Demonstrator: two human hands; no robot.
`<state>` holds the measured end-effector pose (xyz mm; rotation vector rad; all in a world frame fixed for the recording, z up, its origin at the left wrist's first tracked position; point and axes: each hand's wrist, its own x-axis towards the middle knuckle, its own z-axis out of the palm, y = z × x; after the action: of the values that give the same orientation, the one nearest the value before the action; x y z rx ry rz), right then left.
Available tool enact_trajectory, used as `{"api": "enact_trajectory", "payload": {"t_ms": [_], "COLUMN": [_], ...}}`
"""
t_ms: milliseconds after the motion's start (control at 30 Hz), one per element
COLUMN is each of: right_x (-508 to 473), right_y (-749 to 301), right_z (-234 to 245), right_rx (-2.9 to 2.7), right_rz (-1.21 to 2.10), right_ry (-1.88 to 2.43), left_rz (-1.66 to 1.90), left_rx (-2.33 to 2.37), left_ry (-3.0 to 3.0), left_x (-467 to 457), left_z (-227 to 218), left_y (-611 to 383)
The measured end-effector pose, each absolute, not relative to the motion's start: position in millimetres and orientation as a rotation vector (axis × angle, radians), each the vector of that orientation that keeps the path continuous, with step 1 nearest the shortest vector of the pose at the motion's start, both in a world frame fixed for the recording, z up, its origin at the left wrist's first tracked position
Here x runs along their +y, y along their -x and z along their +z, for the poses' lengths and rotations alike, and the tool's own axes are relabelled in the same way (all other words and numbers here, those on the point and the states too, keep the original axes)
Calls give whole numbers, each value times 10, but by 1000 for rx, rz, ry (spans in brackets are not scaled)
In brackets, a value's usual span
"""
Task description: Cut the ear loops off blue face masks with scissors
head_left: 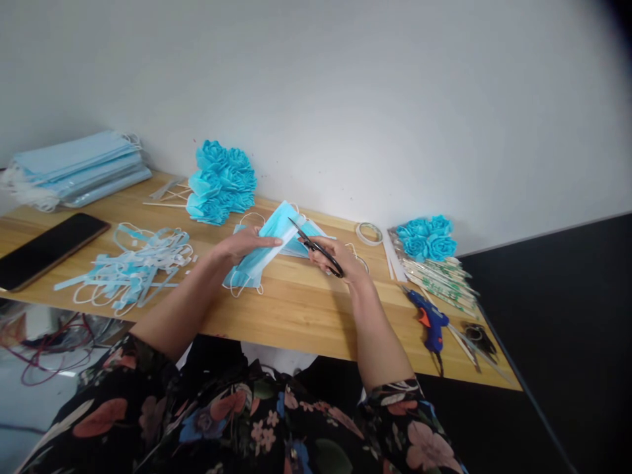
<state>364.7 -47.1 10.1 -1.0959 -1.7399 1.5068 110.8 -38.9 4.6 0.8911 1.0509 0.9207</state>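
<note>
My left hand (249, 243) is closed on a light blue face mask (269, 238), thumb on its near face, and holds it tilted above the table. In my right hand (340, 255) is a pair of black-handled scissors (322, 249), the fingers round the handles. The blades point up and left, against the mask's right edge; whether they are cutting cannot be told. Behind and below lie more blue masks (301, 247), partly hidden by my hands. White ear loops hang from the held mask.
Cut strips and loops (138, 263) lie left, beside a phone (49, 249). Stacked masks (83, 168) and blue fabric flowers (222, 181) stand at the back. To the right are a tape roll (368, 234), more flowers (427, 238), wrapped sticks (444, 283) and a blue glue gun (430, 319).
</note>
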Motion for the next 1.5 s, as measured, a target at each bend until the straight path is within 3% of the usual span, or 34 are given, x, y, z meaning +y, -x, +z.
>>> {"api": "enact_trajectory", "payload": {"t_ms": [167,300,467,600,733,967,1500], "right_x": [-478,-472,-536,-610,-615,-585,-659], "right_y": [-3672,-3687,-3605,-3521,-3506,-3352,-3172], "right_z": [110,104,157,165,172,13,-53], "right_rx": [-1846,-1919,-2217,-2492,-2363,-1757,-1823], "right_rz": [1540,1461,1042,760,621,1220,1053], "right_ry": [1012,962,1312,1487,1456,1204,1254], "left_rz": [774,910,1239,1263,1244,1180,1356], "left_rx": [1077,1085,1051,944,899,876,900], "left_ry": [-966,-882,-636,-632,-711,-893,-778], "left_x": [-398,-346,-253,-270,-343,-509,-474], "left_z": [119,118,46,33,-13,-178,-88], "left_y": [-1086,-1053,-1050,-1119,-1244,-1508,-1450]}}
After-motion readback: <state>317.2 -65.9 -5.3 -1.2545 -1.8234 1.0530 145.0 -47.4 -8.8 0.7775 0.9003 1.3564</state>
